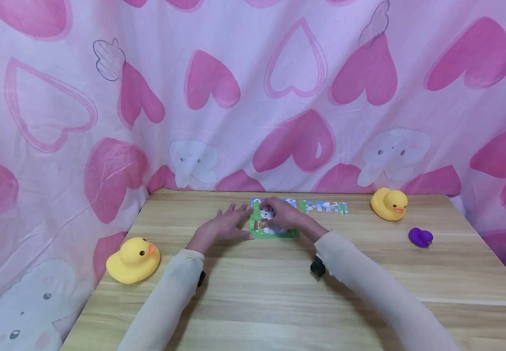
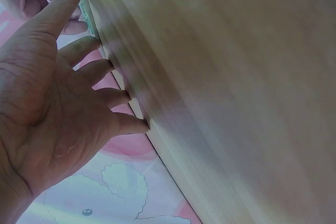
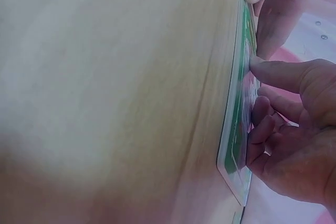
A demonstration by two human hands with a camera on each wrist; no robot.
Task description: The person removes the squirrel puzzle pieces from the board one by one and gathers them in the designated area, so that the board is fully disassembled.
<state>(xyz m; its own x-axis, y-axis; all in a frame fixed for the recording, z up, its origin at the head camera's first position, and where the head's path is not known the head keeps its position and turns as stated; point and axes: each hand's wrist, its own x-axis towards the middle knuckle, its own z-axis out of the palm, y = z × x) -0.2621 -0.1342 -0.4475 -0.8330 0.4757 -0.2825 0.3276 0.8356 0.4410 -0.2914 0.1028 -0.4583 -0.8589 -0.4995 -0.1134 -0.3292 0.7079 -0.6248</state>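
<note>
Puzzle board (image 1: 259,225) lies on the surface (image 1: 257,292), a yellow duck (image 1: 133,262) well to its left, the left hand (image 1: 224,225) spread, gripping nothing, at its left edge, the right hand (image 1: 287,215) curled upon it, grip on any piece undetermined, and loose pieces (image 1: 324,206) just to its right.

Extending the left arm (image 1: 163,297) and right arm (image 1: 376,287) forward, angled inward, both sleeved nearly to the wrist. Holding the left hand (image 1: 223,226) palm down — all 5 digits spread and mostly straight. Holding the right hand (image 1: 282,214) just beside it, fingers bent downward, some curled toward the palm — with the 2 thumbs apart.
</note>
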